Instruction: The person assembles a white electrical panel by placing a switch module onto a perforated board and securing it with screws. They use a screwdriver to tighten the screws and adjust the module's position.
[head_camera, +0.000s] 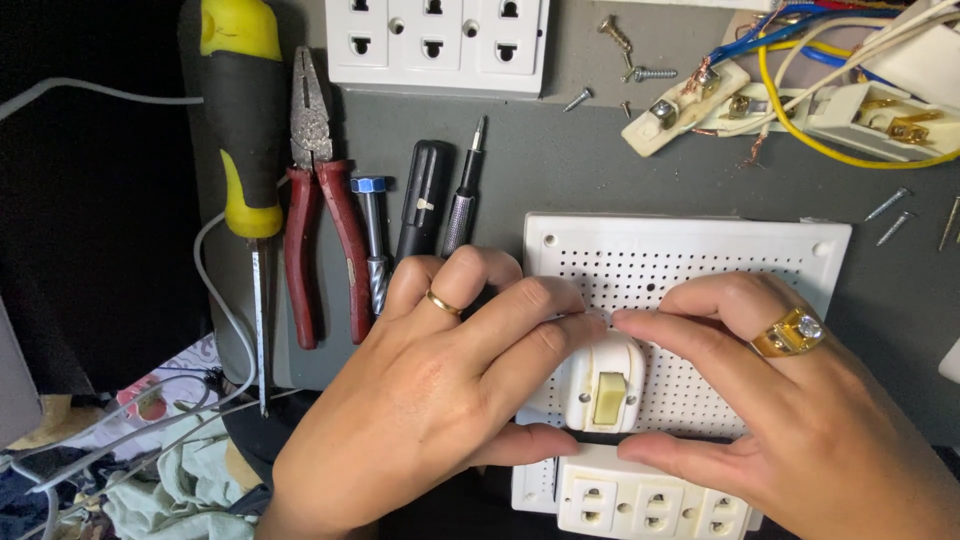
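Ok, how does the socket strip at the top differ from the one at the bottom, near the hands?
The top socket strip lies on the grey mat, away from both hands; the bottom socket strip sits on the perforated board, just below the switch gripped by the left hand and right hand. The top one shows two rows of outlets, the bottom one a single row. Both are white plastic.
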